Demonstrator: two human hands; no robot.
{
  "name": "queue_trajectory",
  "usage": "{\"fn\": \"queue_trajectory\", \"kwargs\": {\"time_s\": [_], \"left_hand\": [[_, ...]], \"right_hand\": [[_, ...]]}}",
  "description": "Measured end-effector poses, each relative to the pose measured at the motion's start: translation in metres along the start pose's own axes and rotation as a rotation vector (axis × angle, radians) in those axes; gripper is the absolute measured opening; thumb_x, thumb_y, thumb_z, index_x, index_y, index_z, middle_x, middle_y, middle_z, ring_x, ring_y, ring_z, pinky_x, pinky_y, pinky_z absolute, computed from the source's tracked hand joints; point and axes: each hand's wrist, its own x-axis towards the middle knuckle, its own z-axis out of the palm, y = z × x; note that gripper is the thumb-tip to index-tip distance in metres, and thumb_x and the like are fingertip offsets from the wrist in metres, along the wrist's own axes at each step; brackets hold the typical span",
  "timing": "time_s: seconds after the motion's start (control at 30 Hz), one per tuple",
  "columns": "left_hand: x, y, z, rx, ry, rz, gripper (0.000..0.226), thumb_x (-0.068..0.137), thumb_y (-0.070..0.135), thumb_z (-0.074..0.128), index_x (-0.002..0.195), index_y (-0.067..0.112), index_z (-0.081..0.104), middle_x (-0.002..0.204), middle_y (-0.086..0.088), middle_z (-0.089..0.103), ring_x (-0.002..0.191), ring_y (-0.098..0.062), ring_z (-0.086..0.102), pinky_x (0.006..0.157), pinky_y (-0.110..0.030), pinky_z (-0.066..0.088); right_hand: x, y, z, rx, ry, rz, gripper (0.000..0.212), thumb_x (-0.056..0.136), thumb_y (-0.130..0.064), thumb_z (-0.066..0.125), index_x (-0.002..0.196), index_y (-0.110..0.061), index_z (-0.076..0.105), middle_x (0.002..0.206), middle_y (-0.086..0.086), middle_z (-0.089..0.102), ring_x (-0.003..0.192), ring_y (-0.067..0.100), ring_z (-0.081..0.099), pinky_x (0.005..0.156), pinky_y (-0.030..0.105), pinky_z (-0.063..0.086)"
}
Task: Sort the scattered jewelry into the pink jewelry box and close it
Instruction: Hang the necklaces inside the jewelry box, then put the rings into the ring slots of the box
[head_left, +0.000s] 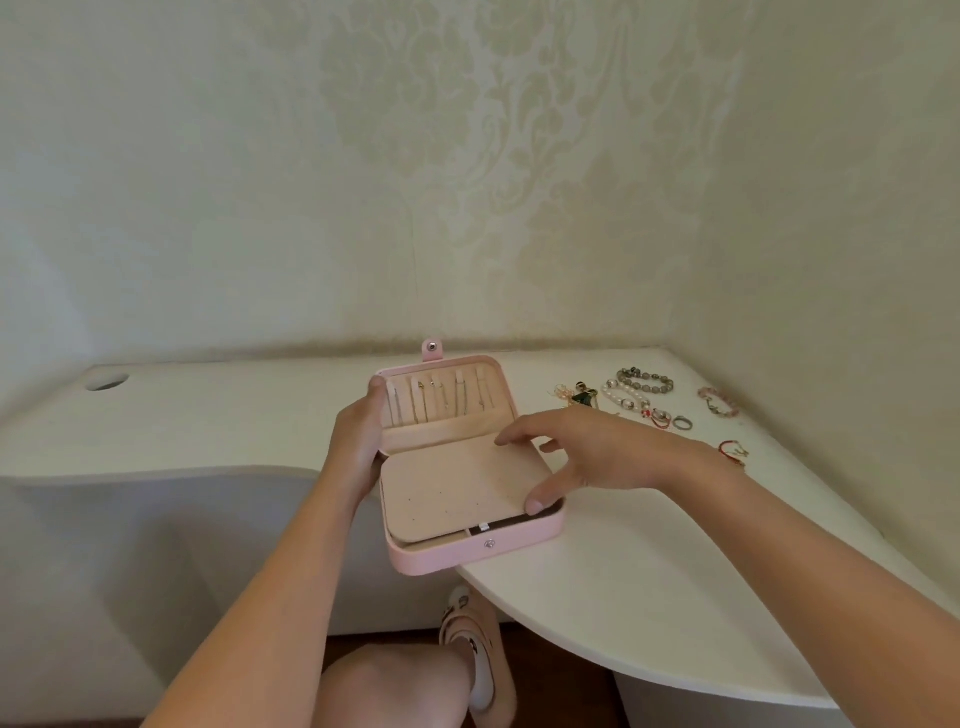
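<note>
The pink jewelry box (441, 556) stands open, half over the front edge of the white table (649, 597). Its upright lid holds several thin chains on hooks. A beige earring panel (452, 488) lies flat over the base. My left hand (358, 436) grips the box's left side at the hinge. My right hand (587, 457) rests on the panel's right edge, thumb at its front corner and fingers spread. Scattered jewelry lies to the right: a grey bead bracelet (645, 380), a pearl bracelet (626, 397), a green brooch (582, 393), a ring (682, 422), a pink bracelet (718, 401) and a red cord bracelet (732, 451).
The table curves away at the front right and meets patterned walls at the back and right. A cable hole (106, 382) is at the far left. Below the table edge are my knee (395, 680) and a slippered foot (475, 649).
</note>
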Motion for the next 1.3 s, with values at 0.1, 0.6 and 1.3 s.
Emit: {"fn": "queue_trajectory", "kwargs": {"time_s": [0.1,0.6,1.3], "left_hand": [[0.002,-0.001,-0.002,0.006,0.004,0.013,0.041,0.097,0.042,0.042,0.100,0.009,0.065,0.077,-0.005,0.065,0.060,-0.018,0.061,0.035,-0.012,0.040],[0.005,-0.007,-0.002,-0.126,0.022,0.012,0.054,0.097,0.055,0.032,0.077,0.015,0.063,0.064,-0.001,0.065,0.063,-0.021,0.061,0.057,-0.027,0.044],[0.026,-0.020,-0.006,0.018,-0.041,0.088,0.024,0.098,0.025,0.046,0.084,0.013,0.061,0.082,-0.006,0.064,0.071,-0.021,0.060,0.061,-0.029,0.045]], "right_hand": [[-0.002,-0.004,-0.001,-0.053,0.002,-0.017,0.068,0.069,-0.040,0.080,0.129,-0.038,0.049,0.130,-0.017,0.051,0.113,0.010,0.048,0.097,0.028,0.042],[0.048,-0.022,-0.028,0.003,0.628,-0.246,0.014,0.089,-0.014,0.061,0.097,-0.013,0.073,0.089,-0.004,0.072,0.080,0.007,0.064,0.078,0.027,0.049],[0.035,0.038,-0.011,0.181,0.522,0.057,0.021,0.088,-0.010,0.062,0.096,-0.027,0.071,0.102,-0.018,0.067,0.095,-0.001,0.062,0.080,0.007,0.045]]}}
